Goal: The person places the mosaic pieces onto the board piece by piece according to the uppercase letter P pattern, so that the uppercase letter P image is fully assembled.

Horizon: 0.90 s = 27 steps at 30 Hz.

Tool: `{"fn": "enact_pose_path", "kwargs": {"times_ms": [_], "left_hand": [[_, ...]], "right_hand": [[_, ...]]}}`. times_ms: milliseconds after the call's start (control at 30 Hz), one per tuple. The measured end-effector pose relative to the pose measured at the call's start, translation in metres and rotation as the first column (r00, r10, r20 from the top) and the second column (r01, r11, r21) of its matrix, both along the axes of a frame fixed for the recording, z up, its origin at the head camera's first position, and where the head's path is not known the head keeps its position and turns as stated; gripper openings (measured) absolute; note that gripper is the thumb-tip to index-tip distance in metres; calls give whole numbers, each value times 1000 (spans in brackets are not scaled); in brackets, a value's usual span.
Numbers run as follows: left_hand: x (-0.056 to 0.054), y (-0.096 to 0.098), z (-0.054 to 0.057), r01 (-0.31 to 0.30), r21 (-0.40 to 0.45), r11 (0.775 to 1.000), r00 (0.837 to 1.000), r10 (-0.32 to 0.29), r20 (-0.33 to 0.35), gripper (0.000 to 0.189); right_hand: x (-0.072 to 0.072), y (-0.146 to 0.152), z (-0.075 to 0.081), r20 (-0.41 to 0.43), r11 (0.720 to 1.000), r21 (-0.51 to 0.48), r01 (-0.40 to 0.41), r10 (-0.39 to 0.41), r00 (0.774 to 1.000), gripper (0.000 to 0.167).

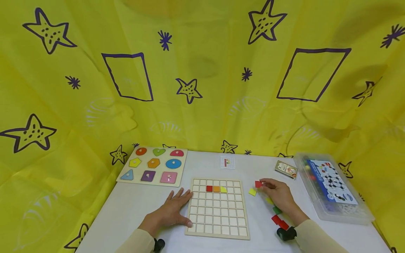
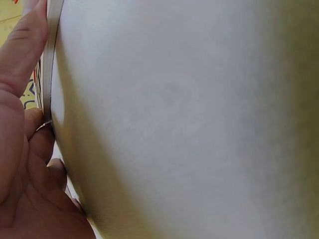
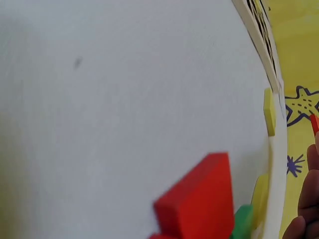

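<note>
A red tile (image 1: 258, 184), small, flat and of one bright colour, is pinched between the thumb and fingertips of the right hand (image 1: 278, 195). It is held to the right of the grid board (image 1: 218, 237), near a loose yellow tile (image 1: 252, 192). By the left hand (image 1: 172, 211) nothing is gripped; its fingers are spread wide and are rested at the left edge of the board, with the thumb at the near corner.

In the second row from the far side, three tiles are seated next to each other: one dark red square (image 1: 209, 188), one orange square (image 1: 216, 189) and one yellow piece (image 1: 223, 189). On the bench (image 1: 202, 165), beside and below the right hand, five loose tiles can be counted: two yellow (one is partly covered by the hand), one green (image 1: 277, 210) and two red.

Farther away, one shape puzzle (image 1: 123, 179) with nine knobbed pieces, one printed card (image 1: 227, 162), one small box (image 1: 286, 169) and one see-through plastic case (image 1: 345, 213) are seen.
</note>
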State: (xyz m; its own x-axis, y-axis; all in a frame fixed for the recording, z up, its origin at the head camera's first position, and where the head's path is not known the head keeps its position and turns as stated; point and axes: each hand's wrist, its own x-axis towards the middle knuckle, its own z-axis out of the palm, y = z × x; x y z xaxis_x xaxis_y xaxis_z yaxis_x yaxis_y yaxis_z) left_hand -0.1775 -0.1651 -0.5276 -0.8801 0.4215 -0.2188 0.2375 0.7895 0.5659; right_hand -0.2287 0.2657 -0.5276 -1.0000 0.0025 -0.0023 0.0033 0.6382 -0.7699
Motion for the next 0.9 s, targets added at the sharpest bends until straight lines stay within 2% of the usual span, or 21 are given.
{"fn": "enact_pose_path", "kwargs": {"times_ms": [200, 433, 700, 900], "left_hand": [[-1, 0, 1, -4, 3, 1000, 1000, 4, -7, 113], [-1, -1, 1, 4, 0, 1000, 1000, -4, -16, 112], [-1, -1, 1, -2, 14, 1000, 1000, 2, -7, 112], [1, -2, -1, 1, 12, 1000, 1000, -1, 0, 112]], "right_hand": [[1, -13, 5, -76, 1000, -23, 8, -10, 997, 30], [0, -29, 12, -102, 997, -77, 6, -14, 995, 29], [2, -51, 16, -56, 988, -152, 6, -15, 998, 30], [5, -70, 15, -56, 976, -217, 5, -18, 998, 28]]}}
